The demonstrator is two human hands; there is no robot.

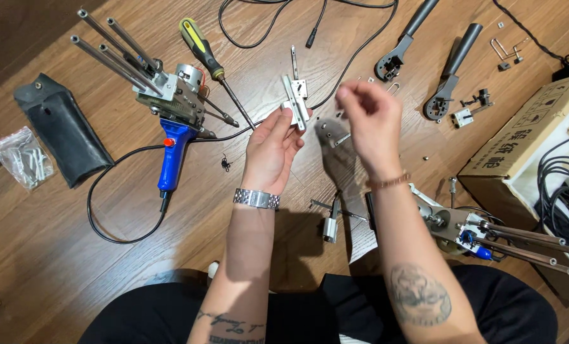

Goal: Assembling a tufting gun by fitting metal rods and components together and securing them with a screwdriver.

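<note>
My left hand (273,148) holds a small silver metal bracket part (296,100) up by its lower end, above the wooden floor. My right hand (370,121) hovers just to the right of it, fingers pinched together near the part's top; whether something tiny sits between the fingertips I cannot tell. A metal watch is on my left wrist and a thin bracelet on my right. A blue-handled power tool with steel rods (163,95) lies to the left of my hands. A yellow-and-black screwdriver (211,64) lies next to it.
A black pouch (61,127) and a clear bag of small parts (20,156) lie at far left. Two black handles (450,76) and loose metal pieces lie at the back right. A cardboard box (533,159) with cables stands at right, a second rod tool (488,232) before it.
</note>
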